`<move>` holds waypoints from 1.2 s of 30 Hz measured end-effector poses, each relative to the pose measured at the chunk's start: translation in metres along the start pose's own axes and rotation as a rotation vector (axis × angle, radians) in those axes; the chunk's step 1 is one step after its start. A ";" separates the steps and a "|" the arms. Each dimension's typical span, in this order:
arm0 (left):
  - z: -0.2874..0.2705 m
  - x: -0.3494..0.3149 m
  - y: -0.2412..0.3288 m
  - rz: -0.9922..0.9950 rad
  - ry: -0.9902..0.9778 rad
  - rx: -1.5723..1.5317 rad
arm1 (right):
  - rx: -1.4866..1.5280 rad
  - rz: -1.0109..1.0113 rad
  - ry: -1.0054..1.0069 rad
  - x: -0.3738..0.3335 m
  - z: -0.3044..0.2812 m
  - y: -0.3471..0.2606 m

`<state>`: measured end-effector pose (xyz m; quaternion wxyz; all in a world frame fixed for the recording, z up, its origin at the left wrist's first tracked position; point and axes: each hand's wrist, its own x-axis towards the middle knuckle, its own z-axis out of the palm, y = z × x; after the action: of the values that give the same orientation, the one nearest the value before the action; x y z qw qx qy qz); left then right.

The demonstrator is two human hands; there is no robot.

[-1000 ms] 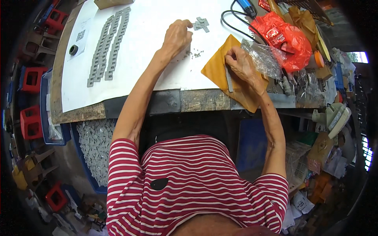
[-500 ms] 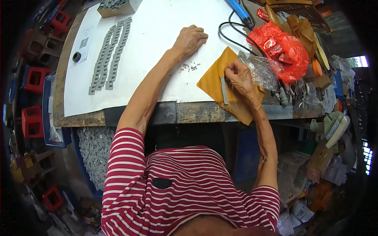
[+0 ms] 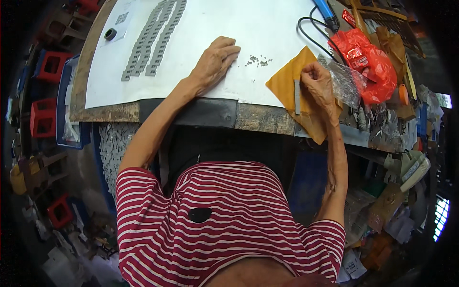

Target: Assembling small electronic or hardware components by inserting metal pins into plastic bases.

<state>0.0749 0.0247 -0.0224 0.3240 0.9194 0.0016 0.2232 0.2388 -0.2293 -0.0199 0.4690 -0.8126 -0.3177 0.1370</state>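
I see a narrow grey strip (image 3: 297,98) running front to back on creased orange paper (image 3: 284,86), which lies cornerwise, lower tip past the table edge (image 3: 265,118), and to its left, loose tiny dark grey bits (image 3: 258,61) scattered on a white sheet (image 3: 267,24).

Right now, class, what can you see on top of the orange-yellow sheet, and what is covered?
A narrow grey strip lies on the orange-yellow sheet, with the curled right hand over the sheet beside it. Whatever is under or within that hand is hidden.
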 end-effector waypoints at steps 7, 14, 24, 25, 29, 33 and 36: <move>-0.031 -0.037 0.010 -0.200 0.127 -0.281 | 0.122 0.043 0.067 -0.015 -0.001 -0.045; -0.036 -0.054 0.005 -0.235 0.095 0.074 | 0.353 0.269 0.046 -0.056 0.012 -0.089; -0.025 -0.052 0.020 -0.218 0.094 0.135 | 0.684 0.252 -0.008 -0.071 0.063 -0.095; -0.023 -0.052 0.020 -0.218 0.092 0.132 | 0.695 0.247 -0.014 -0.071 0.067 -0.099; -0.020 -0.056 0.021 -0.206 0.135 0.120 | 0.716 0.246 -0.049 -0.065 0.082 -0.103; -0.022 -0.056 0.028 -0.200 0.174 0.107 | 0.734 0.242 -0.078 -0.062 0.092 -0.106; -0.025 -0.057 0.032 -0.107 0.212 0.042 | 0.757 0.230 -0.092 -0.061 0.095 -0.112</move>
<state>0.0086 0.0061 -0.0091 0.3141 0.8958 0.0895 0.3014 0.0996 -0.1640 0.0207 0.7023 -0.6055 -0.1723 0.3323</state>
